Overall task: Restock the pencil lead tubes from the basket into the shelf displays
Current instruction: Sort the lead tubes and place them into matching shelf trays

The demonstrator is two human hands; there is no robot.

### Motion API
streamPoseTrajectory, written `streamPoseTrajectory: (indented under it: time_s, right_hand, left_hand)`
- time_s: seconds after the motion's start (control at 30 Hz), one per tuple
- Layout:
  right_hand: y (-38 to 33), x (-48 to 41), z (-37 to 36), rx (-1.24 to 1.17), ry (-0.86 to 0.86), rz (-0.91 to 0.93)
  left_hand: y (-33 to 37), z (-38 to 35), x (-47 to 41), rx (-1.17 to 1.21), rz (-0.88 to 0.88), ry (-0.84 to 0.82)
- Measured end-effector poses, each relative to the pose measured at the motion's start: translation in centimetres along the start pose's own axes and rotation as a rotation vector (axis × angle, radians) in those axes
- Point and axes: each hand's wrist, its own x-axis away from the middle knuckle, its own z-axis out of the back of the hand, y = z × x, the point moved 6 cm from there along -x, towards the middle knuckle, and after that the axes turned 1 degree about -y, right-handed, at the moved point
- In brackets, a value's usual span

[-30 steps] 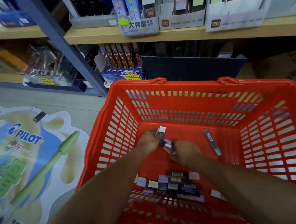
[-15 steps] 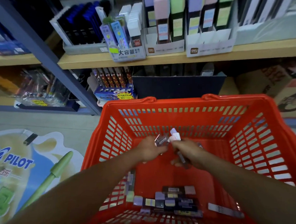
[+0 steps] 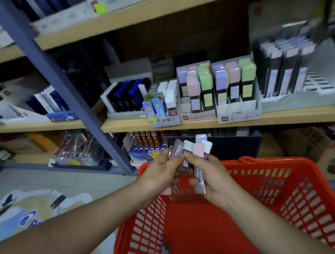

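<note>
The left hand (image 3: 161, 171) and the right hand (image 3: 213, 175) were raised together above the far left corner of the red basket (image 3: 262, 180), in front of the lower shelf (image 3: 278, 118). The right hand's fingers (image 3: 191, 157) were curled round a bunch of lead tubes (image 3: 198, 152) standing upright, with white, pink and lilac caps uppermost; one tube carried a barcode (image 3: 199, 172) whose digits were too small to read. The left hand pinched a clear tube (image 3: 176, 148) that touched the bunch.

On the shelf stood two display boxes (image 3: 236, 88) filled with lilac, pink and green capped tubes, each with a small brown brand tag on its front, too blurred to read. Just left of them a small display (image 3: 163, 120) bore the printed characters "大容量" and a yellow-green sticker (image 3: 152, 119). A floor poster (image 3: 31, 217) lay to the left, its blue lettering partly hidden by the left forearm.
</note>
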Motion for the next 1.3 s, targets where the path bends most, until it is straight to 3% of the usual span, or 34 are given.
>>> streamPoseTrajectory:
  time_s: [0.17,0.3,0.43,0.53,0.63,0.7,0.87,1.0,1.1,1.3]
  right_hand:
    - [-5.0,0.6,-1.2,-0.104,0.013,0.117]
    - [-5.6,0.5,-2.0,-0.279,-0.017,0.102]
    - [-7.0,0.8,-2.6,-0.254,-0.029,0.140]
    - [-8.1,1.2,-3.3,-0.189,-0.064,0.210]
    - [-8.5,1.2,-4.0,-0.185,-0.109,0.250]
    - [-8.6,0.9,-4.1,-0.183,-0.120,0.244]
    - [-10.0,1.2,-3.2,0.050,-0.074,0.234]
    - [-10.7,2.0,-2.9,0.267,-0.104,0.183]
    - [-11.2,2.1,-2.5,0.310,-0.070,0.186]
    - [-11.2,2.1,-1.3,0.211,-0.082,0.191]
  left_hand:
    - [4.1,0.7,-2.0,-0.055,-0.111,0.116]
    - [6.0,-0.7,-2.9,-0.039,-0.171,0.156]
    - [7.0,-0.8,-3.4,-0.457,-0.330,0.278]
    - [7.7,-0.1,-2.9,-0.595,-0.428,0.313]
    - [8.6,0.2,-2.5,-0.622,-0.531,0.240]
    - [9.2,0.8,-3.1,-0.504,-0.545,0.126]
    - [11.8,1.6,-3.9,-0.187,-0.361,-0.263]
    - [13.3,2.1,-3.8,-0.306,-0.287,-0.459]
    - [13.4,1.4,-4.0,-0.328,-0.278,-0.458]
    - [13.0,0.2,-4.7,-0.073,-0.230,-0.397]
